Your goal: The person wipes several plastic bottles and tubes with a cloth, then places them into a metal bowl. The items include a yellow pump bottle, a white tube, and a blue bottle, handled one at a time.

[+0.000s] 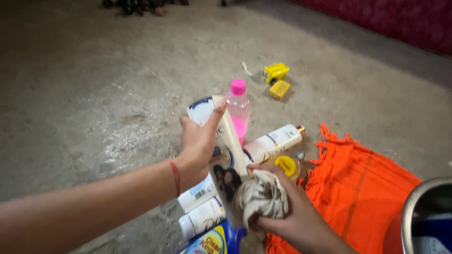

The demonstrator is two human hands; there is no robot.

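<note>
Holding a white bottle (226, 141) beside half-full pink bottle (238, 110).

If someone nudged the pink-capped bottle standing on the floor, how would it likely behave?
The pink-capped bottle is tall, narrow and upright, so it probably tips easily. It looks only part full, so likely light. Once down, its round body may roll on the floor.
</note>
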